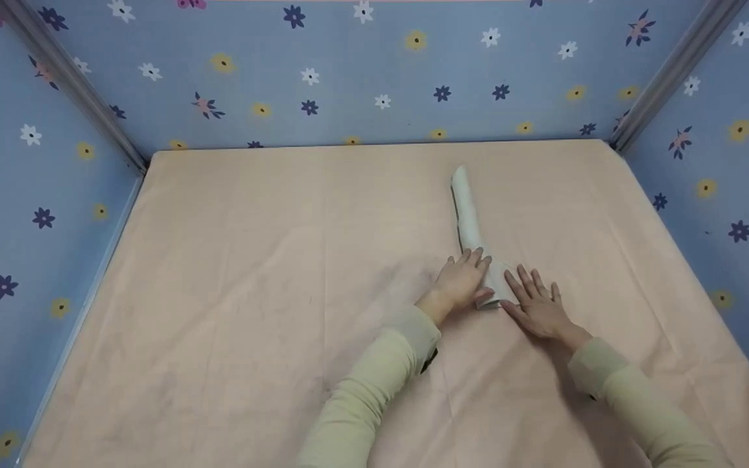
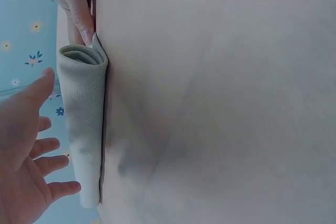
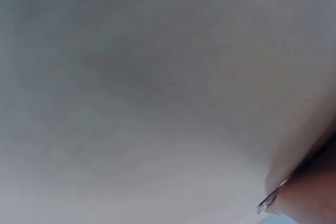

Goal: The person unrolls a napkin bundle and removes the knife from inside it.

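Observation:
A pale grey-green cloth (image 1: 469, 221), rolled into a long tube, lies right of the middle of the covered table. Its near end shows spiral layers and a loose flap in the left wrist view. My left hand (image 1: 462, 283) lies over the roll's near part, fingers stretched forward; in its wrist view that hand (image 2: 26, 140) has its fingers apart beside the rolled cloth (image 2: 84, 114). With fingers spread, my right hand (image 1: 537, 305) rests at the flap's right edge, thumb near its corner. Only part of the right hand (image 3: 310, 198) shows in its wrist view.
A peach tablecloth (image 1: 251, 260) with light creases covers the table. Blue flowered panels (image 1: 361, 71) stand behind and on both sides, with grey posts (image 1: 75, 84) at the back corners.

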`<state>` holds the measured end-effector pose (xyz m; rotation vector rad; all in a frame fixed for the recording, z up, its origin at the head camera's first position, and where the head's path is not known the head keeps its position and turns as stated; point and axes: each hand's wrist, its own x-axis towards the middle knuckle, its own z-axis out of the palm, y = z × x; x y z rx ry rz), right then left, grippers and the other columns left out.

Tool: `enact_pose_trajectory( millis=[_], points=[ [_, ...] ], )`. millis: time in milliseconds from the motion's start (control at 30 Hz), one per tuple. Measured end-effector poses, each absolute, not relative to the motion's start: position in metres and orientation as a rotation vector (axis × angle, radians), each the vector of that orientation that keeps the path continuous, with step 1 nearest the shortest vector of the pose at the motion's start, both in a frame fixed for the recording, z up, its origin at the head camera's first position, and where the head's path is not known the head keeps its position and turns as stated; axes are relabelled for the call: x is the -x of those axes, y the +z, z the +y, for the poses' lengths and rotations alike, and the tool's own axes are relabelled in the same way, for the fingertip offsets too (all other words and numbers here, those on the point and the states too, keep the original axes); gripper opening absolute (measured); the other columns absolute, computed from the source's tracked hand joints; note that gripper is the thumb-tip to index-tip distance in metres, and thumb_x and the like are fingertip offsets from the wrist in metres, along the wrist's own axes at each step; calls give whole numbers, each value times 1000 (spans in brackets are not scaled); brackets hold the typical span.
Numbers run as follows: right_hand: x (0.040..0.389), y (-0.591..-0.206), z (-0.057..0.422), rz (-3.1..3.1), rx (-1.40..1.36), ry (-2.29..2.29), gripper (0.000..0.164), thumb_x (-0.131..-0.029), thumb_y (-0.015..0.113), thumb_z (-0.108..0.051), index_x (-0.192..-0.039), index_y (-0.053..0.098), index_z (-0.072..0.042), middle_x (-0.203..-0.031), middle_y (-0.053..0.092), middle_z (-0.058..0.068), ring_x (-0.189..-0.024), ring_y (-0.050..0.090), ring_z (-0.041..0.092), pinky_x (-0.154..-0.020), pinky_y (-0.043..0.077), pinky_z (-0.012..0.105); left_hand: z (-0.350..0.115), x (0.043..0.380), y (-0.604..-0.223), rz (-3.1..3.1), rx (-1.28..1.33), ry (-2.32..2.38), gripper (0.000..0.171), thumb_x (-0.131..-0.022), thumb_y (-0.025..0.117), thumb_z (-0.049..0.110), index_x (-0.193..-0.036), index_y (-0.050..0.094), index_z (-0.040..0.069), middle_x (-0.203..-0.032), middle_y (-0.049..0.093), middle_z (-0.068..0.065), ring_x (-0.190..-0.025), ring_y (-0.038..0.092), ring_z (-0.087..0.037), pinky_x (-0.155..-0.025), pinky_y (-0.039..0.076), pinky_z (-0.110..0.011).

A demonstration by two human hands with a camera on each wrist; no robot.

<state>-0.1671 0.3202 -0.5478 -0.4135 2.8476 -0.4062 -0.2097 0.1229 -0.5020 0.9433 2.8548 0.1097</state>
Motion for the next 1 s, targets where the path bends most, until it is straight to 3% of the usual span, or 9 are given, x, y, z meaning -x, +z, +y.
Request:
enact_pose_trajectory(
  millis=[800, 1000],
  points=[
    [167, -547, 319, 2837, 391, -358, 65, -93, 25, -50, -144, 7, -13, -147, -3, 15, -132, -7, 36, -98, -8, 60, 150, 206, -514, 2866, -931, 21, 73, -85, 26, 63, -143, 18, 19, -148, 8, 0, -134, 7, -18, -103, 23, -43],
    [167, -550, 320, 2874, 405, -357, 64, -93, 26, -50, -143, 10, -13, -147, 1, 16, -132, -4, 36, -98, -6, 61, 152, 205, -521, 2882, -902, 76, 73, -84, 27, 64, -143, 18, 22, -148, 9, 2, -134, 7, -18, -104, 22, -42]
  ],
)
